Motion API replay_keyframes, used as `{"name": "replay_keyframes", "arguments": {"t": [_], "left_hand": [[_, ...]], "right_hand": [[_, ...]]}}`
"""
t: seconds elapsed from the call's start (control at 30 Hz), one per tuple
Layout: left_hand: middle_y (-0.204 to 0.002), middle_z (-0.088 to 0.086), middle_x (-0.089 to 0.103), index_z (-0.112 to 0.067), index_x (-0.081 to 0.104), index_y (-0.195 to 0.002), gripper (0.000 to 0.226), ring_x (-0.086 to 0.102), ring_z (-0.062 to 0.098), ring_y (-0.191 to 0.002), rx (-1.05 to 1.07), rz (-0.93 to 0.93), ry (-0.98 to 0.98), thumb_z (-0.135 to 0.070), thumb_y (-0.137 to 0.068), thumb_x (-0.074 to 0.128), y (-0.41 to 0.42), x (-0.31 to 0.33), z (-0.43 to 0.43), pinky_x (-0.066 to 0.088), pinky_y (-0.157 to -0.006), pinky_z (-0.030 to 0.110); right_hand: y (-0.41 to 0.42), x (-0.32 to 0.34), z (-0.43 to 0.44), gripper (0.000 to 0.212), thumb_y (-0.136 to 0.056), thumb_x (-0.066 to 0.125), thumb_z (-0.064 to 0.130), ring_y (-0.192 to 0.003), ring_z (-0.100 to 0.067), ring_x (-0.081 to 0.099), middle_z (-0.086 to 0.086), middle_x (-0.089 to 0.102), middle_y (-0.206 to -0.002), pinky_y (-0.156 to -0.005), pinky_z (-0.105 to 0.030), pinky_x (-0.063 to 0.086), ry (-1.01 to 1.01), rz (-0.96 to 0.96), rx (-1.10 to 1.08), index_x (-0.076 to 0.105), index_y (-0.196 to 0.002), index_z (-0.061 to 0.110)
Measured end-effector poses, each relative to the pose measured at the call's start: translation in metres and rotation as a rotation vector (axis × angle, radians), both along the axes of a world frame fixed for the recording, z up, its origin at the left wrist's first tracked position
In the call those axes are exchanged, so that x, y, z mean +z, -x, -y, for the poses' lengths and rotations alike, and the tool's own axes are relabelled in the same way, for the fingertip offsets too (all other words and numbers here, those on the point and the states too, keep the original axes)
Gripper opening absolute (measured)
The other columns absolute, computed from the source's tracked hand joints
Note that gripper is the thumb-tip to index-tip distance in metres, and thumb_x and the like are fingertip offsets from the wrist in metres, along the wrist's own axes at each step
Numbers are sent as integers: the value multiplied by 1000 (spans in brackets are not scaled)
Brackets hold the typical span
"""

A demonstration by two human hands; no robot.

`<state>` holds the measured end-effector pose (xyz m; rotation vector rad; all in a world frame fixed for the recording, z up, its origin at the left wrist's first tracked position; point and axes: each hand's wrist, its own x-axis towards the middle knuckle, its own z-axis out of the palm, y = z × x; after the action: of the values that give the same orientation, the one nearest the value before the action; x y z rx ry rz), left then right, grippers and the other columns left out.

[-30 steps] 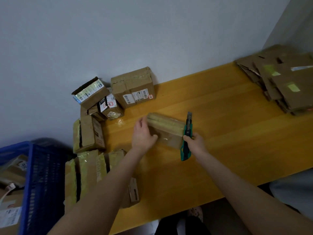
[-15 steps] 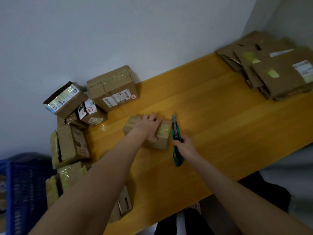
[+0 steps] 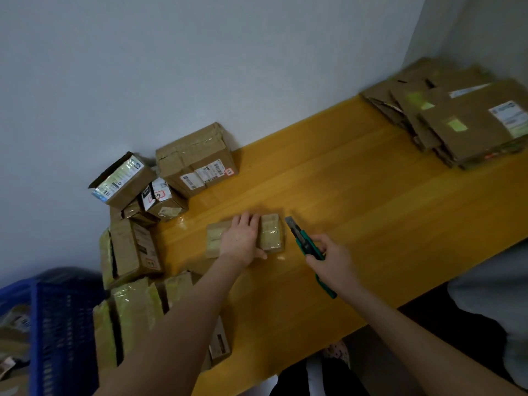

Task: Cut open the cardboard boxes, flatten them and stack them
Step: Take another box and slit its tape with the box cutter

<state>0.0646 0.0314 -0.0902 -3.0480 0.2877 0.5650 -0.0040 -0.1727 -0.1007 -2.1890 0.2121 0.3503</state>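
A small taped cardboard box [image 3: 271, 232] lies flat on the yellow wooden table [image 3: 357, 195], near its middle. My left hand [image 3: 243, 240] presses down on top of it, fingers spread over the tape. My right hand [image 3: 334, 262] grips a green utility knife [image 3: 303, 241] just right of the box, its blade out and pointing away from me, a little apart from the box's right end. A stack of flattened cardboard [image 3: 463, 121] lies at the table's far right corner.
Several sealed boxes are piled at the table's left end against the wall, the largest one [image 3: 197, 160] at the back. A blue plastic crate [image 3: 54, 330] with more parcels stands at the lower left. Grey fabric [image 3: 497, 304] shows beyond the table's near right edge.
The small box went from tilted up between both hands to lying flat under my left palm. The knife stays in my right hand beside the box. My view swung to the right.
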Motion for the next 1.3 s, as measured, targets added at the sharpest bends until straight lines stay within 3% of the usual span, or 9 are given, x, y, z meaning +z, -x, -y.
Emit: {"name": "replay_keyframes", "arguments": {"t": [0.2, 0.37, 0.5, 0.6, 0.77, 0.87, 1.0, 1.13, 1.3], "left_hand": [[-148, 1, 29, -19, 22, -151, 103, 31, 22, -133, 12, 43, 45, -45, -70, 81, 2, -2, -1, 44, -103, 38], [-146, 1, 31, -18, 24, -150, 101, 32, 22, -131, 18, 53, 57, -44, -70, 81, 3, -2, 1, 43, -104, 38], [-147, 1, 30, -19, 24, -150, 101, 32, 22, -132, 25, 35, 57, -43, -70, 81, 2, -3, 1, 41, -106, 38], [-147, 0, 31, -19, 25, -150, 101, 31, 22, -133, 32, 31, 61, -44, -70, 81, 2, -4, 1, 41, -106, 38], [-148, 0, 31, -20, 25, -151, 100, 31, 22, -134, 48, 14, 59, -44, -71, 80, -2, -5, 2, 41, -106, 38], [-149, 0, 30, -20, 24, -151, 101, 30, 22, -134, 49, -1, 59, -45, -71, 80, -5, -6, 2, 42, -106, 38], [-148, 0, 30, -19, 25, -151, 102, 31, 23, -133, 39, -31, 42, -47, -70, 80, -10, -4, 2, 43, -104, 38], [-140, 5, 37, -19, 31, -145, 98, 39, 26, -126, 160, -6, -26, -61, -68, 75, -15, 5, 6, 48, -93, 41], [-142, 16, 34, -14, 21, -148, 107, 38, 34, -131, 420, -4, 50, -67, -70, 70, -18, 6, 6, 43, -98, 45]], "right_hand": [[5, -3, 4, 40, -88, 60, 22, -59, -8, 55, 13, 51, -77, -44, -20, 42, 32, 6, 57, 54, -128, 22], [0, -3, 2, 42, -88, 62, 24, -57, -4, 54, 19, 49, -76, -41, -15, 37, 45, 43, 88, 53, -129, 25], [-3, -6, 5, 44, -87, 65, 24, -64, -5, 58, 21, 49, -78, -51, -25, 54, 29, 40, 141, 54, -129, 24], [-6, -10, 11, 47, -86, 67, 24, -69, -6, 61, 18, 53, -81, -56, -27, 58, 30, 6, 183, 52, -131, 26], [0, -17, 14, 42, -85, 69, 19, -62, 3, 55, 19, 53, -75, -50, -10, 49, -30, -1, 199, 57, -125, 21], [1, -17, 15, 39, -86, 68, 21, -63, -1, 55, 16, 54, -74, -48, -11, 45, -7, 5, 224, 56, -123, 21], [1, -11, 23, 36, -85, 67, 22, -67, -9, 57, 9, 56, -78, -54, -23, 49, 7, -48, 287, 57, -120, 21], [-16, -8, 26, 39, -85, 65, 25, -61, -6, 49, 9, 50, -75, -45, -15, 37, 12, -50, 63, 59, -123, 24], [-51, -15, -4, 46, -97, 55, 32, -77, -18, 58, -4, 64, -109, -52, -26, 47, 154, -132, -29, 42, -139, 22]]}}
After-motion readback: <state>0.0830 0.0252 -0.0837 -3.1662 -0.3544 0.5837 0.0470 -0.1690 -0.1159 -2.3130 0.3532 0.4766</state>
